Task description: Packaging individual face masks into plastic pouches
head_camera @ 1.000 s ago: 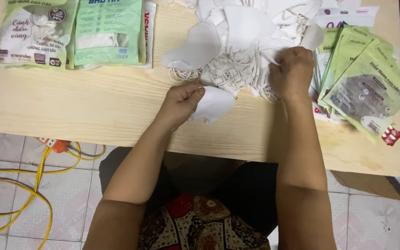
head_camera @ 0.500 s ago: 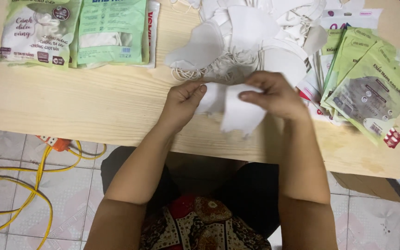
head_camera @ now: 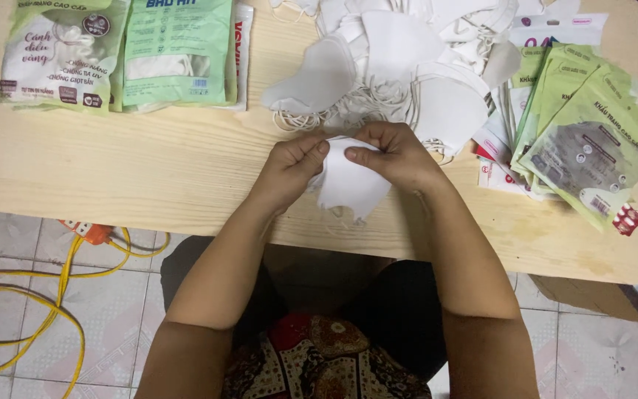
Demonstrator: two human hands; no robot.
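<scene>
Pale wood tabletop [head_camera: 134, 174] runs under both my forearms, with tiled floor and a loop of yellow cable [head_camera: 9, 295] down past its near edge. Between my hands hangs one white face mask [head_camera: 352, 188], pinched at its upper edge: my left hand [head_camera: 289, 166] grips the left end of that edge with thumb and forefinger closed on the fabric, and my right hand [head_camera: 400, 155] grips the right end the same way, so the two sets of fingertips nearly meet at the top. The mask's long axis runs side to side between the grips, and its body droops below and toward me, an ear loop trailing at its lower edge just above the table's near rim. Neither hand is nearer; they share it evenly. Both wrists are bent inward, knuckles up, elbows wide apart.

Just beyond my fingertips lies the loose heap of white masks [head_camera: 400, 66] with tangled loops. To the right of my right hand is a fanned stack of green packets [head_camera: 585, 140]; well off to the far left lie more green packets [head_camera: 119, 52].
</scene>
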